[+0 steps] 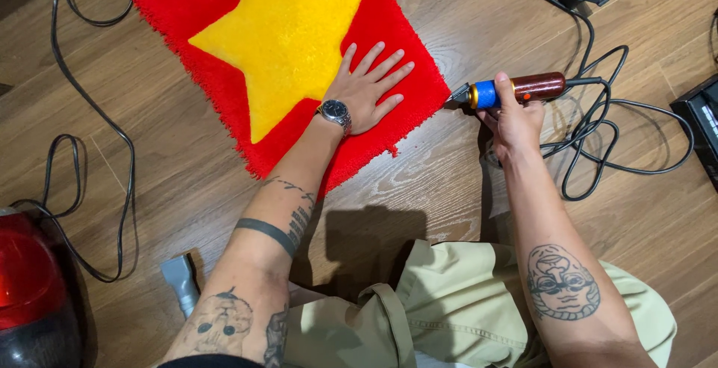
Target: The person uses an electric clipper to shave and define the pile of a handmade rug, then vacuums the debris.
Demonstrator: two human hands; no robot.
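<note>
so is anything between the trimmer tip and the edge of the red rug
Nothing visible. The trimmer in the right hand has its tip right at the red rug edge, with only bare wood floor there. The left hand lies flat on the rug, clear of the tip.

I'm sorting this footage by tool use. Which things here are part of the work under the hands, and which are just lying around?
In use:
- red rug with yellow star, left hand flat on it
- corded trimmer, held in right hand, its tip at the rug's edge

Lying about:
- red vacuum cleaner and its grey nozzle
- loose black cables
- black boxes at the right edge
</note>
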